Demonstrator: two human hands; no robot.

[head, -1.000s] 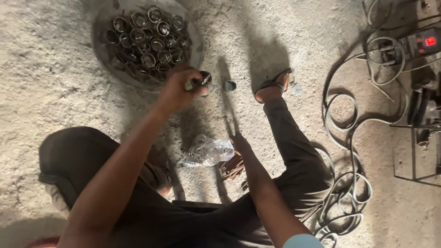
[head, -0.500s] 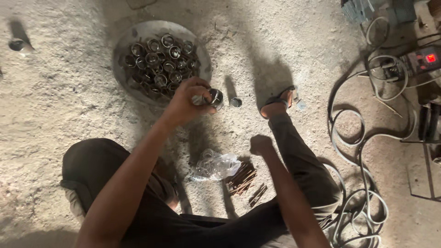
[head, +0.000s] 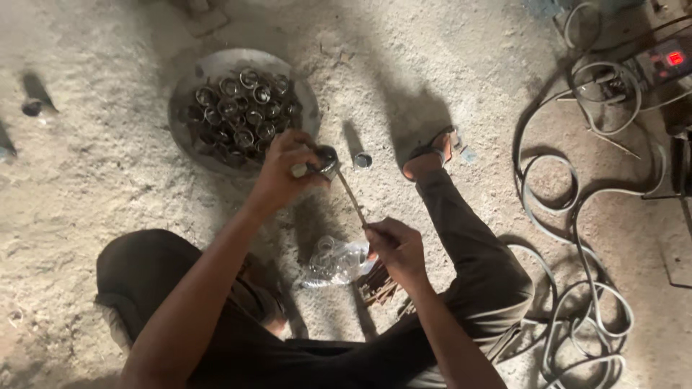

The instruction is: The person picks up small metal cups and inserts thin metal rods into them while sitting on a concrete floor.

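While gripping rod (head: 352, 198), hand (head: 395, 248).

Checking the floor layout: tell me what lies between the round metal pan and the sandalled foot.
In the head view, between the pan and the foot are the left hand, its small metal ring, and one loose ring on the sand.

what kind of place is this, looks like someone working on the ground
Probably a small outdoor or open-floor metal workshop. The person sits on sandy ground, beside a round pan of short metal ring pieces; coiled cables run to a machine with a red display.
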